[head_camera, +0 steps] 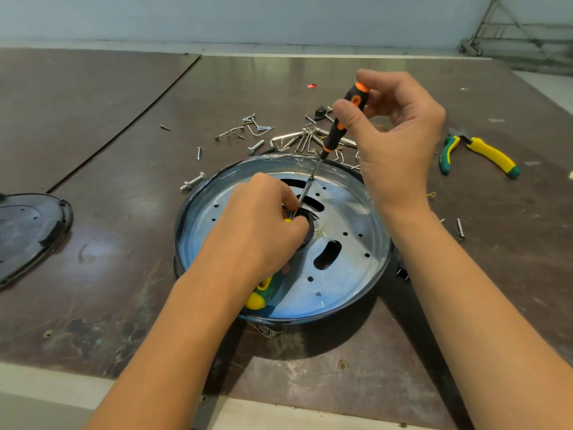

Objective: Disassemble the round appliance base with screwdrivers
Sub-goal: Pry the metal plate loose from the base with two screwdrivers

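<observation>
Table (124, 119) across frame; base (341, 274) at centre on it, metal plate up. Right hand (400, 141), upper right, pinched round orange screwdriver (333, 135), tip angled into central opening. Left hand (257, 225) wrapped round yellow-green screwdriver (259, 297), same spot. Seemingly worked a central fastener; called next for steady downward pressure while turning.

Looks like a workshop or repair bench to me, not anyone's home. The big dark brown board worktop (93, 135) is scuffed, stained and made of sheets butted together, with a scatter of silver screws, bolts and hex keys (291, 139) on it (just lying loose on the surface). Yellow-and-green handled pliers (493, 156) lie off to the right, a black plastic cover (28, 234) to the left. The far corner has what might be a grey metal rack frame (511, 29), hard to tell from here.
</observation>
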